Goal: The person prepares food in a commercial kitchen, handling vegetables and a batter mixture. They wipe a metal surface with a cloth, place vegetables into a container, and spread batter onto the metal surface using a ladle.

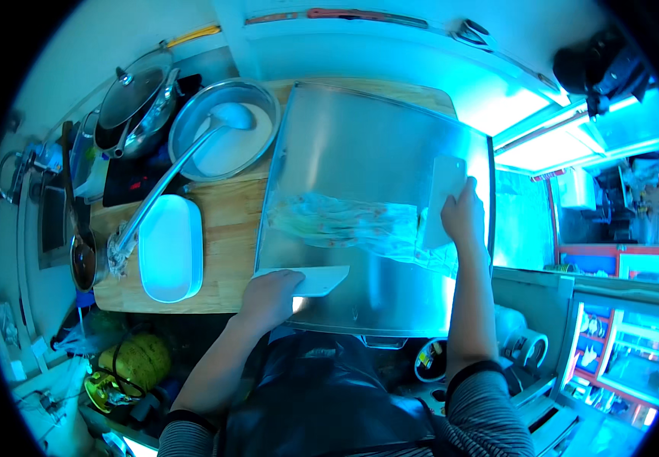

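My left hand (pixel 272 294) grips a white dough scraper (pixel 323 280), held low over the near left part of a flat metal sheet (pixel 358 143). On the right side, my right hand (pixel 464 216) holds a second white scraper (pixel 442 194) upright along its length, beside the end of a long, thin translucent food roll (pixel 346 225). This pale, wrinkled roll with greenish and pinkish bits stretches across the middle of the metal. The second scraper covers part of its right end.
Left of the sheet stands a metal bowl (pixel 181 143) of white liquid with a ladle (pixel 163 188) in it. A lidded white plastic container (pixel 169 248) sits on the wooden board (pixel 229 228). Farther back is a lidded pot (pixel 135 103). A yellow gas cylinder (pixel 141 363) stands below.
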{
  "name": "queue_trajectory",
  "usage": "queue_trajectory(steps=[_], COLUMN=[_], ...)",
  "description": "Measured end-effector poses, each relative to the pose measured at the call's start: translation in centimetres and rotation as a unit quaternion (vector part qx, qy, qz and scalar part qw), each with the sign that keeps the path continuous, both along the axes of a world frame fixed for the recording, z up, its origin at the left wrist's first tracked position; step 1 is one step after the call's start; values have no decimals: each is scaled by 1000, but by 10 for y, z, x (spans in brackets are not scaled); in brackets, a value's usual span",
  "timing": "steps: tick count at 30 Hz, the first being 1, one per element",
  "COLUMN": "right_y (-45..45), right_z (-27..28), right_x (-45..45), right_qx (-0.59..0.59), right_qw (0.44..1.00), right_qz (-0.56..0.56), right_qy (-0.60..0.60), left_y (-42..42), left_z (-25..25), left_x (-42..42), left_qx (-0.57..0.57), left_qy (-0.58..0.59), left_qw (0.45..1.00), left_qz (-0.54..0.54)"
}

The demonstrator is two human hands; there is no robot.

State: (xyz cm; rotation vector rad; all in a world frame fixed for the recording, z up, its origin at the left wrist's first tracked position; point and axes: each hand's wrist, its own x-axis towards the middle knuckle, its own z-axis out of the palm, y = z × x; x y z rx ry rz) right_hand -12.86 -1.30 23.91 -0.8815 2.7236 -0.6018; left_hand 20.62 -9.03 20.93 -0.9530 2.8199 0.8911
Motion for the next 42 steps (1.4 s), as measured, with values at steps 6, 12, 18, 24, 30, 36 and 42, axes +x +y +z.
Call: queue_trajectory(steps=[6,12,18,24,30,36,42], right_y=[-17,-19,-48,-85,-79,-109,-130], right_z=[-47,-54,-23,-30,-90,-19,-59], right_x=[20,76,69,77,123,133,129], right_qx=[100,56,-4,44,-7,-78,-9], right_qw=[995,989,999,998,982,994,999], right_qz=[10,97,32,35,96,75,38], right_qy=[23,92,-12,-6,161,-35,38], left_y=[-10,-15,-3,3,-4,-6,-7], left_z=[5,9,3,-3,-10,-12,-16], left_x=[36,67,87,105,126,156,175], left_qx=[335,555,580,593,566,495,461], left_qy=[156,361,320,322,305,226,223], left_qw=[878,562,575,605,637,743,776], left_qz=[303,496,481,423,424,390,367])
